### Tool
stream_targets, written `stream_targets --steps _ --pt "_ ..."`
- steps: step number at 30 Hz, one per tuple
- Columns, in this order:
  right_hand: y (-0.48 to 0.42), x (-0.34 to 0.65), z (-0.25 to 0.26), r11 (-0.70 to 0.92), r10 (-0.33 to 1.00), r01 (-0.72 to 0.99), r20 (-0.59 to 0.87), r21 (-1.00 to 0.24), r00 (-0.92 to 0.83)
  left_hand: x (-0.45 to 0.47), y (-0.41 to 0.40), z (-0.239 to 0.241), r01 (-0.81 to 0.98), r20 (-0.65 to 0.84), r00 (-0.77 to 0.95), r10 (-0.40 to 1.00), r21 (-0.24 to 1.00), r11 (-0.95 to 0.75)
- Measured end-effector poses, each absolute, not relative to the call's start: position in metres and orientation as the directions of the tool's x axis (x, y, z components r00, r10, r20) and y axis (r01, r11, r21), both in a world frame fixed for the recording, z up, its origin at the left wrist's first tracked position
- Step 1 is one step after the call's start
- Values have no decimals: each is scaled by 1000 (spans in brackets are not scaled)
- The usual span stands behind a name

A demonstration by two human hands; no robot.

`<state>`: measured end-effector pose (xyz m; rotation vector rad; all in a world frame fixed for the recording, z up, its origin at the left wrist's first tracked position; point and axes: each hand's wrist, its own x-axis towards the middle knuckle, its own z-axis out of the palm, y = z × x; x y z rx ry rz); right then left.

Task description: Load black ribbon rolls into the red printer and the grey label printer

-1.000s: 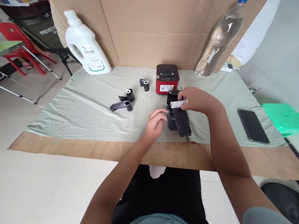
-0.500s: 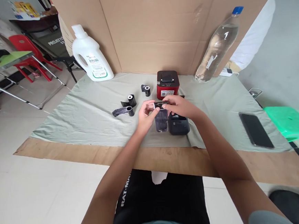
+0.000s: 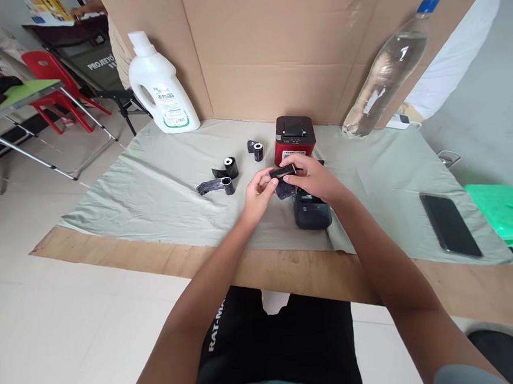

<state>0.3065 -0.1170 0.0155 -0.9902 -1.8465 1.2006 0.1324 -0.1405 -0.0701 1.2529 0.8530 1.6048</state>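
3 rolls (image 3: 232, 168) on cloth (image 3: 159, 194), left of 2 printers (image 3: 313, 214), phone (image 3: 450, 224) right

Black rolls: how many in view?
4: held roll between left hand and right hand; back roll, middle roll and front roll on the cloth, left of the red box. Others may be hidden.

Left hand (image 3: 257, 196) and right hand (image 3: 312, 179) close together near mid-frame.
Both curl in a pinching grip; the left forearm (image 3: 216, 264) slants up from lower left, the right forearm (image 3: 375, 248) from lower right.
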Motion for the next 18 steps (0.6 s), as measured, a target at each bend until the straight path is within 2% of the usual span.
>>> stream_targets --steps 7,13,16,18 --pt "-117 303 12 134 917 226 35 -965 -396 132 -137 -75 -255 366 -79 927 892 -374" --pt "-110 303 0 241 912 218 143 -946 -385 136 -130 -78 -294 303 -39 952 907 -301" --pt "-110 302 -6 345 917 318 245 -883 -314 139 -125 -82 -289 217 -69 974 930 -227" --pt "-109 298 -8 436 898 445 346 -783 -271 140 -123 -85 -238 149 -144 978 954 -181"
